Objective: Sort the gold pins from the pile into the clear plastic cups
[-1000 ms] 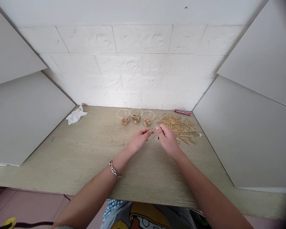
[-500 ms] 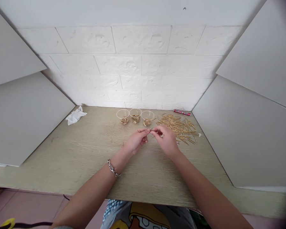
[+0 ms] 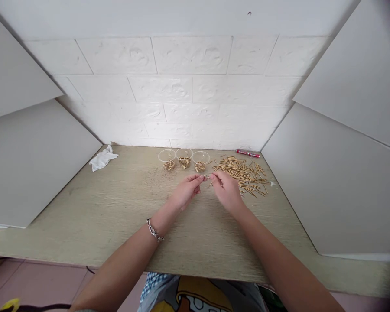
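My left hand (image 3: 187,190) is closed in a pinch on a small metallic piece at its fingertips, too small to make out fully. Just to the right, my right hand (image 3: 226,191) also pinches, with a thin gold-coloured pin showing at thumb and forefinger. A narrow gap separates the two sets of fingertips. Beyond my right hand spreads a loose pile of gold-coloured pins (image 3: 238,170), partly hidden by that hand. Behind my hands stand three clear plastic cups, the left cup (image 3: 167,156), the middle cup (image 3: 184,154) and the right cup (image 3: 200,157), each holding small golden parts.
A red marker-like tube (image 3: 248,153) lies at the back right by the white wall (image 3: 178,89). Crumpled white tissue (image 3: 103,158) sits at the back left. White panels flank the wooden table (image 3: 94,208) on both sides. Dark specks are scattered left of my hands.
My right fingertips have drawn slightly away to the right from my left fingertips, opening a small gap where they met before. My left hand has stayed nearly in place.
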`<state>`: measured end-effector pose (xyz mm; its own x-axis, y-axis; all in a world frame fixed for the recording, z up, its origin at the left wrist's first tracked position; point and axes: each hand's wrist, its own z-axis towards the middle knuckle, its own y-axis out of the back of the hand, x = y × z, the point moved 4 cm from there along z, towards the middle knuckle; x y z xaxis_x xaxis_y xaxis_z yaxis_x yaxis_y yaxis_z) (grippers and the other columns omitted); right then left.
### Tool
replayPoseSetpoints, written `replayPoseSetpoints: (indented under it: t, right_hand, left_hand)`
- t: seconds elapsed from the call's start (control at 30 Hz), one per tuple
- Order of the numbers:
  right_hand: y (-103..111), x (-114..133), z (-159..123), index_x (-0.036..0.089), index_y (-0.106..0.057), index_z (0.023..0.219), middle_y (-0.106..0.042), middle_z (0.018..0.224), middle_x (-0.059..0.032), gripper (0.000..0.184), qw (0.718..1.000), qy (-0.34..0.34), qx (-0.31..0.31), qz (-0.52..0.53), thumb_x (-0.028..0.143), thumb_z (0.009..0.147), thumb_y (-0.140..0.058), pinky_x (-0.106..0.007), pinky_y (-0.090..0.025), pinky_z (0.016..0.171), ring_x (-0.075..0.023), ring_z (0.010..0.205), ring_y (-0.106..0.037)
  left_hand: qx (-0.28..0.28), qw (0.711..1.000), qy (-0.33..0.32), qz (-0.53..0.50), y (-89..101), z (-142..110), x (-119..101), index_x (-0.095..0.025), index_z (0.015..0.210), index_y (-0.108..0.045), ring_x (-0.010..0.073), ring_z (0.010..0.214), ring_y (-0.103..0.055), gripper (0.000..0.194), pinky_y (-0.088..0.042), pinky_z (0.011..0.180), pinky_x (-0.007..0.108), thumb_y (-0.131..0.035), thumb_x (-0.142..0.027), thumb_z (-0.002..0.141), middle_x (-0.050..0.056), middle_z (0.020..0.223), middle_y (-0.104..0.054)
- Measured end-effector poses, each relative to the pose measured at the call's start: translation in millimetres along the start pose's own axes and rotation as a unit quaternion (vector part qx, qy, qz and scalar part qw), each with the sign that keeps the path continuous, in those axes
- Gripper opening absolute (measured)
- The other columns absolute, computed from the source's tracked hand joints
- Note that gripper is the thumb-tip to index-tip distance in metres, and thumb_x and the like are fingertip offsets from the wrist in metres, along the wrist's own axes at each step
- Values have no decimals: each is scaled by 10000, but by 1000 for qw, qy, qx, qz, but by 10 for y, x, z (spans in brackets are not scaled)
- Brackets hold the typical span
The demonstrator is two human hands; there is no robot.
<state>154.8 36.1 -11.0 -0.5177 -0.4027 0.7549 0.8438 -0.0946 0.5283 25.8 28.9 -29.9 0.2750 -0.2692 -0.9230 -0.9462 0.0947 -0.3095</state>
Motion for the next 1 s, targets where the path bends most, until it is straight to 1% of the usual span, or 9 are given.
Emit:
replayPoseSetpoints:
  t: [0.07, 0.1, 0.2, 0.27, 0.4, 0.5, 0.67, 0.87, 1.0]
  right_hand:
    - [-28, -73, 13, 192, -475, 672, -448, 560, 13, 254, 996, -64, 20, 61, 372, 833, -395, -261, -320, 533, -128, 540, -419]
    - [-53, -108, 18, 195, -442, 655, -402, 533, 27, 273, 989, -94, 35, 106, 400, 827, -387, -256, -306, 509, -121, 510, -393]
    - [-137, -169, 28, 202, -364, 623, -330, 517, 49, 306, 955, -158, 83, 237, 456, 791, -394, -242, -279, 455, -99, 454, -345]
    - [-169, -174, 28, 203, -345, 611, -322, 521, 54, 306, 937, -179, 101, 282, 458, 762, -420, -236, -262, 435, -88, 439, -332]
    - [-181, -157, 18, 197, -373, 612, -328, 514, 54, 285, 933, -180, 116, 291, 437, 747, -445, -233, -251, 428, -84, 443, -331]
    - [-183, -152, 8, 193, -392, 621, -337, 517, 53, 281, 930, -182, 118, 295, 437, 748, -446, -231, -249, 423, -82, 441, -331]
    - [-184, -129, 6, 190, -394, 619, -384, 549, 44, 286, 927, -183, 117, 304, 442, 740, -457, -231, -254, 418, -76, 443, -343]
    - [-181, -128, 8, 189, -383, 597, -362, 532, 48, 305, 914, -195, 109, 339, 450, 718, -488, -229, -237, 414, -70, 436, -324]
    - [-188, -131, 3, 188, -385, 591, -348, 521, 50, 320, 906, -202, 113, 355, 457, 713, -507, -230, -219, 411, -67, 428, -313]
  left_hand:
    - [15, 1000, 3, 0, -31, -11, 1, -126, 751, -581, 40, 493, -311, 331, -309, 509, 200, -695, -397, 598, -31, 619, -429]
    - [25, 1000, 7, 1, -50, -18, 4, -127, 742, -577, 40, 492, -310, 328, -310, 508, 201, -693, -397, 598, -32, 616, -426]
    - [49, 999, 17, 7, -96, -34, 16, -126, 727, -573, 44, 503, -317, 329, -307, 508, 200, -692, -405, 600, -33, 604, -423]
    - [63, 998, 17, 8, -113, -40, 22, -127, 722, -573, 46, 512, -327, 328, -306, 510, 197, -691, -410, 607, -32, 604, -430]
    - [82, 996, 13, 9, -117, -37, 32, -130, 741, -587, 47, 550, -372, 322, -312, 520, 190, -686, -412, 624, -5, 705, -505]
    - [83, 996, 9, 11, -109, -28, 38, -134, 755, -595, 52, 588, -409, 317, -319, 531, 186, -687, -409, 627, 6, 764, -531]
    - [88, 996, 7, 15, -116, -21, 47, -137, 778, -607, 68, 638, -440, 313, -326, 542, 184, -683, -405, 635, 15, 783, -551]
    - [91, 996, 7, 9, -122, -27, 44, -135, 793, -610, 76, 661, -447, 318, -325, 545, 183, -691, -397, 632, 23, 799, -553]
    - [98, 995, 4, -1, -125, -33, 32, -133, 769, -605, 72, 648, -439, 301, -320, 546, 184, -690, -391, 639, 15, 770, -546]
